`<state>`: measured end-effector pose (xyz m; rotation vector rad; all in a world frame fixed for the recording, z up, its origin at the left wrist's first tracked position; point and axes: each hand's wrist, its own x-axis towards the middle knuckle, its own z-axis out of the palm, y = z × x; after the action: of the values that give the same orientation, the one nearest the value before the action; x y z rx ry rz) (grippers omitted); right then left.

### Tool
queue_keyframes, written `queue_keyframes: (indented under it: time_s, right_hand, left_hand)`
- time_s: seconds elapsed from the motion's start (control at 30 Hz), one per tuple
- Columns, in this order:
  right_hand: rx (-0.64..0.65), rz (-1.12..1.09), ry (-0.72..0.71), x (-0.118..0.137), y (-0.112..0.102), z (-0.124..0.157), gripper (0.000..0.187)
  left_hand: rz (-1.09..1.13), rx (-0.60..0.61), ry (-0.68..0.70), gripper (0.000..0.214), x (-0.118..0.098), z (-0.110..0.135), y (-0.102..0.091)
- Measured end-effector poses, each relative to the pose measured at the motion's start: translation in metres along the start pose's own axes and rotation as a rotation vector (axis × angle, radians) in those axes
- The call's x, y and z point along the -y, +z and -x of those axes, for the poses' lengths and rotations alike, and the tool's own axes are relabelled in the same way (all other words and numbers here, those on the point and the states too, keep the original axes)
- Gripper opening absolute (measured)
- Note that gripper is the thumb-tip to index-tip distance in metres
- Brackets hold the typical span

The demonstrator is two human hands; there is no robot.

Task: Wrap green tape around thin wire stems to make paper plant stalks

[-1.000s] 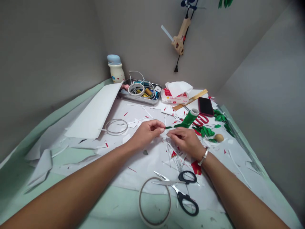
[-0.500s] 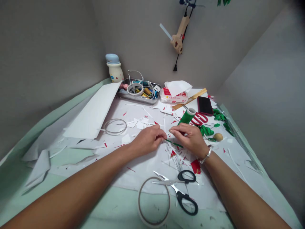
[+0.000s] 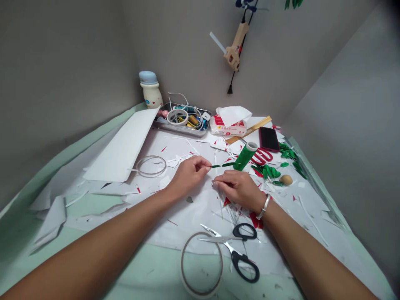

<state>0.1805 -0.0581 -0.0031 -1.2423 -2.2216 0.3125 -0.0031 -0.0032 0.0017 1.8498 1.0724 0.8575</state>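
Note:
My left hand point(image 3: 191, 171) pinches one end of a thin green wrapped stem point(image 3: 227, 164). The stem points right, with slim leaf-like parts along it, and its far end reaches a green thread spool point(image 3: 245, 157) with a white core. My right hand point(image 3: 236, 187), wearing a silver bangle, is just below and to the right. Its thumb and forefinger are pressed together; what they hold, if anything, is too small to make out. Thin wires point(image 3: 231, 213) lie partly under that hand. In front, black-handled scissors point(image 3: 230, 246) lie spread, one blade across a tape roll point(image 3: 184, 271).
Behind are a metal tray point(image 3: 187, 131) of threads, a tissue pack point(image 3: 229, 127) and a phone point(image 3: 269, 138). Red scissors point(image 3: 262, 157) and green leaves point(image 3: 271, 171) lie at right. A white sheet point(image 3: 121, 146) stands left. A glue gun point(image 3: 234, 54) hangs on the wall.
My left hand has moved up and left with the green stem, which now lies nearly level. My right hand has come lower and left, below the stem.

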Motion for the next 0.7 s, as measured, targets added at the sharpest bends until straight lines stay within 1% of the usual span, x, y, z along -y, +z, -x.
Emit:
queue_keyframes:
  time_s: [0.07, 0.1, 0.2, 0.27, 0.33, 0.4, 0.5, 0.63, 0.7]
  right_hand:
    - [-0.002, 0.068, -0.053, 0.003, -0.001, 0.001, 0.016]
    - [-0.011, 0.096, -0.071, 0.004, -0.002, 0.001, 0.016]
    - [-0.080, 0.134, -0.071, 0.004, -0.007, 0.002, 0.017]
    - [-0.146, 0.095, -0.022, 0.002, -0.011, 0.001, 0.017]
    - [-0.208, 0.002, 0.043, -0.002, -0.015, 0.001, 0.017]
    - [-0.257, -0.090, 0.106, -0.007, -0.017, 0.000, 0.017]
    - [-0.271, -0.160, 0.179, -0.015, -0.018, 0.000, 0.018]
    - [-0.190, -0.150, 0.186, -0.017, -0.010, 0.000, 0.017]
    - [-0.126, -0.105, 0.149, -0.014, -0.005, 0.001, 0.017]
  left_hand:
    - [-0.172, -0.033, 0.052, 0.014, 0.002, 0.000, 0.001]
    - [-0.246, -0.030, 0.079, 0.015, 0.002, 0.001, 0.001]
    - [-0.373, 0.036, 0.166, 0.016, 0.002, 0.003, 0.002]
    - [-0.380, 0.122, 0.234, 0.017, 0.000, 0.005, 0.002]
    - [-0.332, 0.221, 0.293, 0.018, -0.003, 0.007, 0.002]
    - [-0.255, 0.287, 0.310, 0.018, -0.006, 0.009, 0.002]
    - [-0.087, 0.301, 0.236, 0.015, -0.012, 0.009, 0.002]
    - [0.199, 0.250, 0.023, 0.014, -0.013, 0.006, 0.001]
    - [0.262, 0.191, -0.039, 0.015, -0.011, 0.005, 0.002]
